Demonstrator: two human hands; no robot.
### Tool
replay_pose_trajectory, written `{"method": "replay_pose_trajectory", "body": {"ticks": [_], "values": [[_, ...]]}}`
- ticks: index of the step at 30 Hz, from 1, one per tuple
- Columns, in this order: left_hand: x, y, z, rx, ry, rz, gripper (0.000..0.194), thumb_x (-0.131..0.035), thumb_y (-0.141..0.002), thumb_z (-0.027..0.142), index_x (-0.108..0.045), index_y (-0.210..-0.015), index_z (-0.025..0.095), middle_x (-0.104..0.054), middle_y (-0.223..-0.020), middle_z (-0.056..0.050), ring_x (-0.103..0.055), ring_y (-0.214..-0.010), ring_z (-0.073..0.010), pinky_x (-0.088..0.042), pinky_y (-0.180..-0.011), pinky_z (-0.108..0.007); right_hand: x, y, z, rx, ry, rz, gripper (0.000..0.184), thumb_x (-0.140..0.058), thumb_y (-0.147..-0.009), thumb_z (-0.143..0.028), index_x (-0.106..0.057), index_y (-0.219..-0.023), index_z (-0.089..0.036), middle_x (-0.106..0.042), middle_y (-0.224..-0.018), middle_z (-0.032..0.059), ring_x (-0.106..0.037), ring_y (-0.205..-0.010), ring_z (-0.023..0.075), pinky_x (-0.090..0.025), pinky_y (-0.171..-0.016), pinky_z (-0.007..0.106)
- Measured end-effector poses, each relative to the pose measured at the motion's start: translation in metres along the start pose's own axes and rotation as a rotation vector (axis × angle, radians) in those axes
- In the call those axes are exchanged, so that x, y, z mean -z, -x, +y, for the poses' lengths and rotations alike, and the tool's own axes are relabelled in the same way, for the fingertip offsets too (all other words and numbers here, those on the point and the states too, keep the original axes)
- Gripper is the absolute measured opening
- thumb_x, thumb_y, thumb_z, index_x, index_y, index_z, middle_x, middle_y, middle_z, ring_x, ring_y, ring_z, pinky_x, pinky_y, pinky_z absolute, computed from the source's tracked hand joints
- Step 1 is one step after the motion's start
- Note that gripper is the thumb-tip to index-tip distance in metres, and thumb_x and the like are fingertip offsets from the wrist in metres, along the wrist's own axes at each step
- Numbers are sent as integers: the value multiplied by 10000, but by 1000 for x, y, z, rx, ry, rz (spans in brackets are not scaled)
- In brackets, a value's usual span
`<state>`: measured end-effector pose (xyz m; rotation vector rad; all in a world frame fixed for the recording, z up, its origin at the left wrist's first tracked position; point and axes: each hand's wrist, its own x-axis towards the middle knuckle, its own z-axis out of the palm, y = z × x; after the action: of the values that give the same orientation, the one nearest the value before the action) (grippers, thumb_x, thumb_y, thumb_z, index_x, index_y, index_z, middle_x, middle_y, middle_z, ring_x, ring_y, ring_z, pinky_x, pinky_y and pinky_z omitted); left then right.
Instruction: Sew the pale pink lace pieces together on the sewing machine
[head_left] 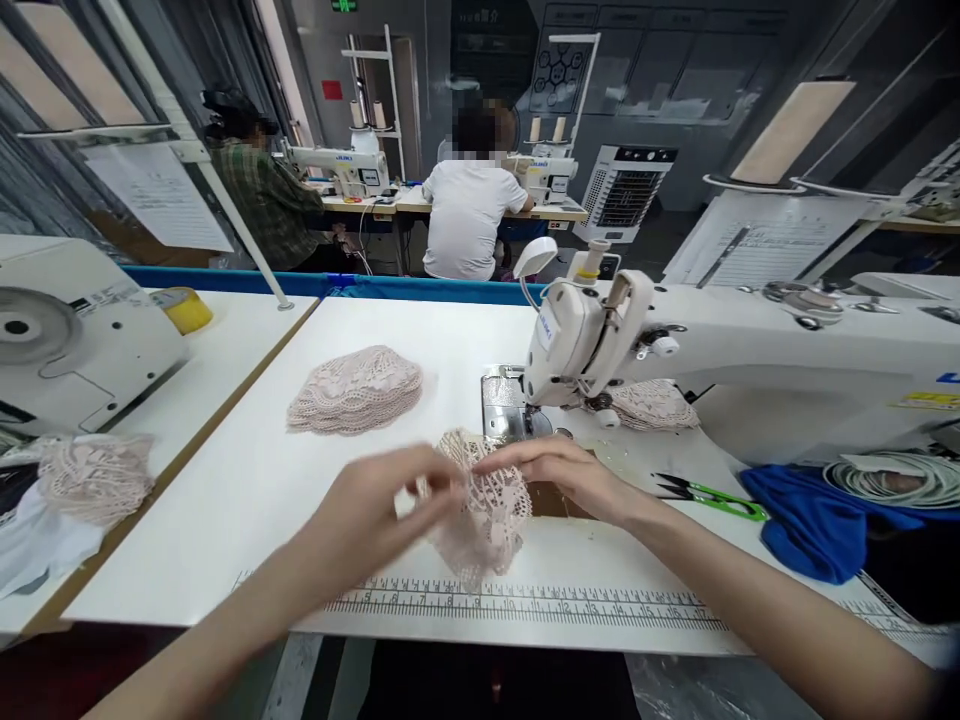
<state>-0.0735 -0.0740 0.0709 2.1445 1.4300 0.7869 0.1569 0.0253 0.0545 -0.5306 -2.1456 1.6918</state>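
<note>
A pale pink lace piece (484,510) lies on the white table (247,500) just in front of the sewing machine's needle plate (504,405). My left hand (382,505) pinches its left edge, fingers closed on the lace. My right hand (562,475) rests on its upper right part, fingers pressed on the fabric beside the presser foot. The white sewing machine (675,350) stands to the right.
A stack of lace pieces (356,392) lies to the left, another pile (652,405) behind the machine head, more lace (94,478) at far left. Green thread snips (712,495) and blue cloth (817,520) lie right. A ruler strip (525,603) edges the table. Two people sit at machines behind.
</note>
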Motion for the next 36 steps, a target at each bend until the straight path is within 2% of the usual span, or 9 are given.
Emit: {"method": "replay_pose_trajectory", "body": {"ticks": [2, 4, 9, 15, 18, 20, 22, 28, 36], "values": [[5, -15, -27, 67, -2, 89, 391, -559, -878, 479, -575, -1212, 277, -645, -1234, -60, -616, -1097, -225, -536, -763, -295, -5, -9, -4, -17, -48, -17, 445, -325, -883, -157, -687, -1136, -210, -665, -1212, 57, -587, -1149, 202, -483, -926, 380], [8, -29, -49, 88, 150, -86, 457, -505, -906, 493, -492, -1327, 315, -553, -1371, -61, -569, -1194, -229, -539, -809, -305, -10, -18, -8, -52, -43, -10, 449, -293, -917, -204, -691, -1125, -194, -659, -1217, 80, -590, -1136, 215, -496, -877, 373], [18, -32, -76, 197, 543, -323, 274, -569, -865, 483, -671, -944, 242, -694, -956, -40, -658, -888, -200, -522, -771, -317, -17, -36, -12, -122, -59, 60, 370, -382, -920, -242, -708, -1089, -190, -691, -1142, 91, -638, -879, 176, -500, -700, 308], [37, 10, -96, 442, 788, -164, 232, -646, -824, 450, -642, -875, 223, -653, -867, -21, -629, -793, -176, -505, -722, -303, -26, -58, -4, -133, -144, 64, 174, -637, -802, -214, -755, -929, -226, -736, -1005, 37, -662, -899, 155, -519, -808, 303], [56, 13, -110, 471, 687, 99, 308, -639, -813, 504, -614, -814, 197, -607, -758, -11, -575, -680, -153, -460, -608, -268, -33, -85, -4, -110, -127, 186, 162, -643, -796, -258, -761, -901, -218, -739, -978, 42, -660, -835, 144, -526, -798, 301], [73, -2, -123, 454, 545, 308, 367, -621, -803, 554, -622, -840, 189, -617, -762, -20, -569, -676, -155, -441, -584, -261, -34, -111, -4, -44, -110, 273, 226, -647, -787, -286, -747, -975, -211, -721, -1050, 54, -639, -768, 132, -533, -750, 299], [91, -28, -140, 388, 326, 383, 415, -555, -823, 596, -649, -890, 197, -666, -868, -38, -591, -721, -163, -454, -614, -270, -30, -142, -2, 22, -90, 366, 297, -648, -769, -290, -726, -1039, -194, -706, -1082, 66, -620, -729, 126, -530, -712, 292], [104, -93, -193, 383, 21, 358, 356, -621, -796, 507, -708, -799, 162, -680, -741, -38, -617, -713, -190, -462, -650, -303, -10, -204, 24, -88, 58, 424, 462, -531, -716, -122, -656, -1156, -60, -624, -536, 11, -557, -525, 128, -475, -566, 260], [79, -83, -197, 359, -330, 365, 323, -553, -924, 361, -567, -1176, 159, -593, -1182, -85, -604, -1020, -209, -525, -868, -423, -2, -182, 42, -35, 253, 383, 395, -493, -816, -160, -653, -1176, -118, -663, -586, 44, -610, -565, 175, -520, -590, 301]]}}
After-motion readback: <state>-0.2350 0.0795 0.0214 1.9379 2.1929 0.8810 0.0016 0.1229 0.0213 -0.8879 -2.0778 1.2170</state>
